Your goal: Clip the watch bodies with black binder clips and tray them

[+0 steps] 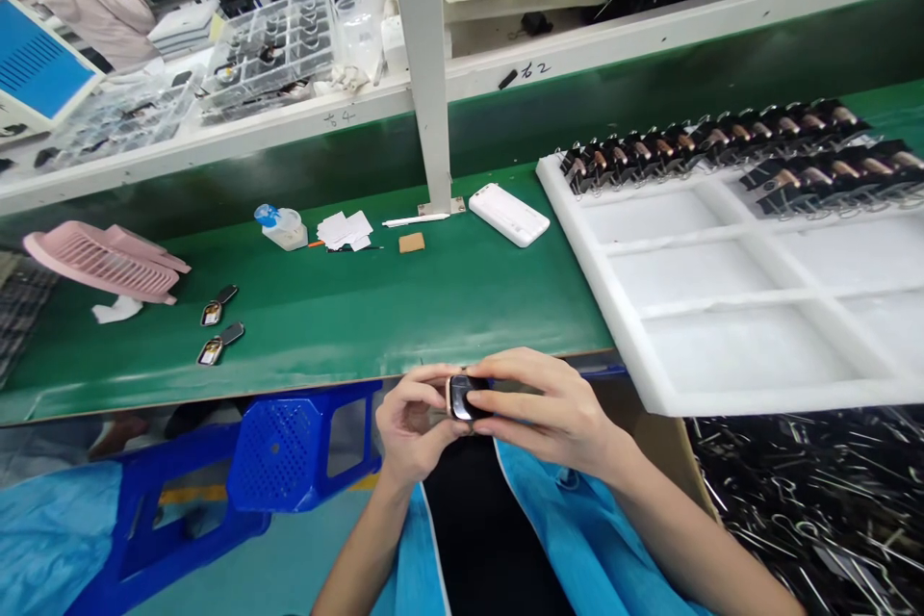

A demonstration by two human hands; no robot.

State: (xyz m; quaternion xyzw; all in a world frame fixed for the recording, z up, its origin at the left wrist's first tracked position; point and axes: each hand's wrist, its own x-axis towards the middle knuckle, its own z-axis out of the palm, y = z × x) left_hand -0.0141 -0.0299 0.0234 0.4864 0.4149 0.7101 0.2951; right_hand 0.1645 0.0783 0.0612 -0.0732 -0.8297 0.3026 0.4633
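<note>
Between my two hands, just off the front edge of the green bench [433,308], is a smartwatch body [460,398] with a dark glossy face and a gold-coloured rim. My left hand [415,419] grips its left side between thumb and fingers. The fingers of my right hand [545,404] press on its face and right side, covering part of it. On the bench to the left lie two opened watch bodies, an upper one [212,312] and a lower one [211,351], each with its dark screen folded out beside it.
A white foam tray [628,308] at right carries rows of clipped watches [671,149]. Below it is a box of black binder clips [815,500]. A white power bank [509,215], bottle [285,229], paper slips [345,230] and pink fan [108,260] stand along the bench; a blue stool [278,452] is below.
</note>
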